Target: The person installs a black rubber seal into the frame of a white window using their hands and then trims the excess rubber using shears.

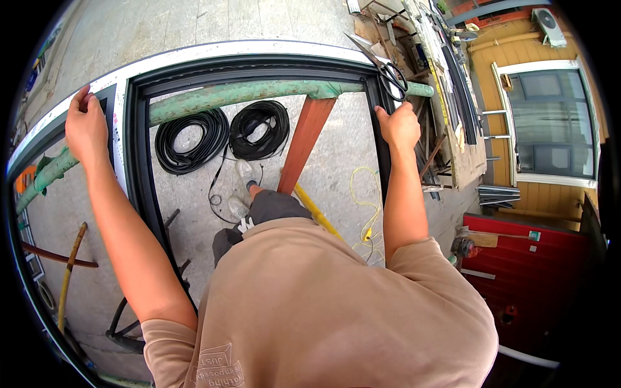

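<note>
While the window frame [136,129] is rested across the green pipe [213,96] toward twelve o'clock in the head view, its ends are gripped by the left hand [85,129] and right hand [400,126], both clenched, with gasket coils [220,137] lying unused on the ground beneath.

Left hand [85,129], right hand [399,126] grip window frame [136,149]; scissors [388,71] apparently atop.

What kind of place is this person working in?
Probably an outdoor workshop yard: a window frame lies on a green pipe stand, black cord coils sit on concrete, and scissors rest nearby.
</note>
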The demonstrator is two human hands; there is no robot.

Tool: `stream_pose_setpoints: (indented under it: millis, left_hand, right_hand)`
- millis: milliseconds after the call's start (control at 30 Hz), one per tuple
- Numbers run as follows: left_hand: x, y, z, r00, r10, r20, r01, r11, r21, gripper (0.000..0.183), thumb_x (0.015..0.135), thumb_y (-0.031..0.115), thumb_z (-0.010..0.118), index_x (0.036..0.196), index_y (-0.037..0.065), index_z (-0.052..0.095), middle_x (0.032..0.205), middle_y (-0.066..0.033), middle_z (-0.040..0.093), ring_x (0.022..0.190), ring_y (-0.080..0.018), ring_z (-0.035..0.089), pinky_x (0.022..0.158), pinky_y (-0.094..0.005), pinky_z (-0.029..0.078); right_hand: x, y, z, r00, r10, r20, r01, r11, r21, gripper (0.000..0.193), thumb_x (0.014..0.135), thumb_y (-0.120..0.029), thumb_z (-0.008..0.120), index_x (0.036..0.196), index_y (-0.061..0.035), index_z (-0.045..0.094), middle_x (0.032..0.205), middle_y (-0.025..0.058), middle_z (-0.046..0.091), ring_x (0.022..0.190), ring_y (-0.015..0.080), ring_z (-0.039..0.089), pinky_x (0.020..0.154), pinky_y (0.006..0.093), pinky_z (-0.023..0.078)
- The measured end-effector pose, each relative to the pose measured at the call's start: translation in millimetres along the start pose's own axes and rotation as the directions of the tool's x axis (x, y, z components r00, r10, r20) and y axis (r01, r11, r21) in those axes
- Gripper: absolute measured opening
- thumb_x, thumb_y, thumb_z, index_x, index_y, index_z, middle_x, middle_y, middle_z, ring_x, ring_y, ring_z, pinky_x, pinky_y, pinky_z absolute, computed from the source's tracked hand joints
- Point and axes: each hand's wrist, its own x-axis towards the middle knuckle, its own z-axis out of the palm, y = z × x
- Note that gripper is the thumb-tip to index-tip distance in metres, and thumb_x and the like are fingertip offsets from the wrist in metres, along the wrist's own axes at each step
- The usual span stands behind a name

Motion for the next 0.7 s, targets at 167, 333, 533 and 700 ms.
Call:
stream_pose_setpoints:
  millis: [167, 333, 533, 700]
  left_hand:
    - [5, -10, 13, 0.999, 0.036, -0.017, -0.037, 0.998, -0.053, 0.037, 0.104, 0.031, 0.067, 0.137, 0.021, 0.081, 0.122, -0.0068, 0.084, 0.114, -0.0229, 0.078, 0.102, -0.0372, 0.057]
    - [14, -20, 9, 0.999, 0.045, -0.026, -0.046, 0.998, -0.034, 0.038, 0.106, 0.032, 0.066, 0.139, 0.020, 0.081, 0.125, -0.0070, 0.083, 0.116, -0.0218, 0.078, 0.105, -0.0370, 0.056]
    - [8, -20, 7, 1.000, 0.005, -0.004, -0.005, 0.998, -0.058, 0.038, 0.106, 0.030, 0.068, 0.140, 0.019, 0.080, 0.122, -0.0059, 0.083, 0.109, -0.0167, 0.077, 0.099, -0.0342, 0.058]
    - [-4, -6, -1, 0.997, 0.057, -0.043, -0.059, 0.997, -0.045, 0.035, 0.103, 0.025, 0.070, 0.133, 0.015, 0.082, 0.113, -0.0084, 0.084, 0.103, -0.0234, 0.078, 0.095, -0.0380, 0.059]
  right_hand:
    - [41, 49, -29, 0.964, -0.140, 0.228, 0.103, 0.980, 0.167, 0.097, 0.091, -0.076, 0.076, 0.141, 0.0064, 0.068, 0.127, 0.0302, 0.077, 0.125, 0.0461, 0.072, 0.110, 0.0518, 0.055]
    - [62, 20, -47, 0.856, -0.517, 0.009, 0.496, 0.825, 0.272, 0.088, 0.098, -0.057, 0.080, 0.160, 0.0007, 0.054, 0.157, 0.0264, 0.062, 0.146, 0.0419, 0.059, 0.124, 0.0478, 0.046]
    - [56, 0, -23, 0.866, -0.498, 0.050, 0.474, 0.847, 0.241, 0.084, 0.093, -0.042, 0.088, 0.159, -0.0003, 0.056, 0.147, 0.0253, 0.065, 0.133, 0.0433, 0.066, 0.114, 0.0484, 0.053]
    - [70, 15, -19, 0.856, -0.512, 0.066, 0.461, 0.816, 0.350, 0.088, 0.083, -0.038, 0.097, 0.155, 0.0002, 0.060, 0.140, 0.0272, 0.065, 0.130, 0.0427, 0.065, 0.115, 0.0471, 0.051]
